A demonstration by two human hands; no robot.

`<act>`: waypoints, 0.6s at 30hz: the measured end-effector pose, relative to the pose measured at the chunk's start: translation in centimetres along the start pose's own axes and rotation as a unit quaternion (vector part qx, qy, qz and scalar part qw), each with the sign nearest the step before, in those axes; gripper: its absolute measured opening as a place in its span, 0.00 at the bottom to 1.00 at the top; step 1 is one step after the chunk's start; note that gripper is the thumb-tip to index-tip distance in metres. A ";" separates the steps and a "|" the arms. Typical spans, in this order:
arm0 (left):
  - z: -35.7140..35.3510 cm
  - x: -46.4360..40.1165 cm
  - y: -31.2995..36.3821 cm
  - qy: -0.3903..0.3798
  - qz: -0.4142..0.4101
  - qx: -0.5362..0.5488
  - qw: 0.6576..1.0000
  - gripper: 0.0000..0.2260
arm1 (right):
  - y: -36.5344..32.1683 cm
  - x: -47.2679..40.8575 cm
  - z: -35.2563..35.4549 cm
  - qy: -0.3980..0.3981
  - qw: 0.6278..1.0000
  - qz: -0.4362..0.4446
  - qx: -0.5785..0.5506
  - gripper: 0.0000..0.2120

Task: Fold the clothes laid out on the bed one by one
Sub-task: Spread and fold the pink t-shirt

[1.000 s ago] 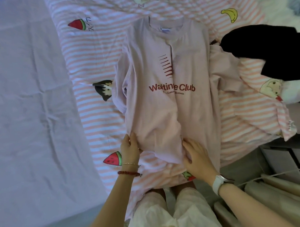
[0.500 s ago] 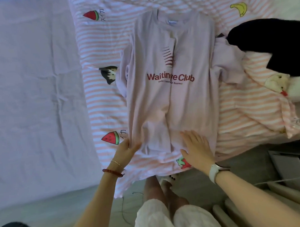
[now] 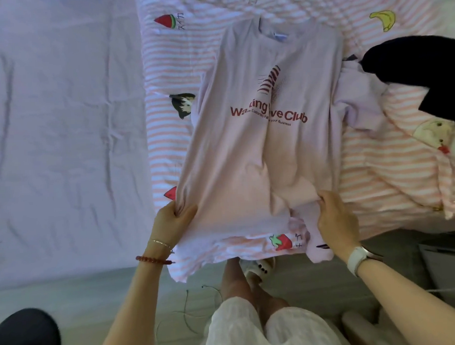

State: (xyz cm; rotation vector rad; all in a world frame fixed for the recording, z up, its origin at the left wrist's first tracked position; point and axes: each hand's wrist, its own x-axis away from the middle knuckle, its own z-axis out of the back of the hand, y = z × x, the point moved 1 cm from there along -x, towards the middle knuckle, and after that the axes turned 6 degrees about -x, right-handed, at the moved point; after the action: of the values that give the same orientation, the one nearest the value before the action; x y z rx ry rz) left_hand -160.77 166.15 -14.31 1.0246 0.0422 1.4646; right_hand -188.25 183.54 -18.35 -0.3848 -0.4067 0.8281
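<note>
Head view: left hand (image 3: pixel 174 218) and right hand (image 3: pixel 335 215), flat 0.5 s ago, now pinch the pale pink printed cotton T-shirt (image 3: pixel 259 150)'s near hem, stretching it flat for folding.

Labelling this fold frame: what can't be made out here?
Head view only:
- T-shirt print: a vertical crease swallows the middle letters.
- Its left sleeve: tucked out of sight under the body.
- Left hand and right hand fingertips: buried in the hem fabric.
- Black garment: cut off by the right edge, type unclear.
- Collar label: too small to read.
</note>
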 end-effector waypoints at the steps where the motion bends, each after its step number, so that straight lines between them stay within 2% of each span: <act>1: -0.3 0.1 -0.6 -0.028 0.016 -0.018 0.999 0.15 | -0.2 0.3 0.1 0.000 1.000 0.009 0.011 0.17; 3: -0.9 0.3 -1.9 -0.055 0.033 -0.011 0.998 0.17 | -0.6 0.9 0.1 -0.003 0.999 0.028 0.026 0.22; 5: -1.5 0.8 -3.0 -0.040 0.028 0.006 0.999 0.12 | -0.8 1.6 0.0 -0.004 0.998 0.049 0.033 0.27; 8: -2.7 1.8 -4.5 0.032 0.024 0.045 0.998 0.12 | -0.1 2.4 -0.1 -0.013 0.992 0.103 0.075 0.33; 11: -3.7 2.0 -5.7 0.122 0.072 -0.015 0.990 0.07 | 0.8 2.5 -0.8 -0.095 0.981 0.137 0.099 0.30; 13: -4.1 1.8 -5.9 0.123 0.101 -0.066 0.985 0.13 | 1.7 2.6 -1.4 -0.185 0.972 0.100 0.102 0.25; 14: -4.3 1.7 -5.7 0.120 0.101 -0.082 0.984 0.17 | 2.2 2.6 -1.7 -0.194 0.974 0.074 0.095 0.23; 16: -5.0 1.5 -5.0 0.130 0.066 -0.135 0.980 0.23 | 2.7 2.7 -1.7 -0.152 0.988 -0.018 0.015 0.20; 18: -6.1 1.5 -3.7 0.123 -0.002 -0.189 0.974 0.25 | 3.1 2.9 -1.7 -0.076 0.984 -0.128 -0.103 0.20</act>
State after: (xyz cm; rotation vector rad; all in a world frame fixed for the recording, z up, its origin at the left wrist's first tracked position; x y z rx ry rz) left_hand -161.18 171.47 -19.32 0.5329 -0.0550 1.5165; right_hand -187.64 187.38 -20.73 -0.4509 -0.6725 0.5667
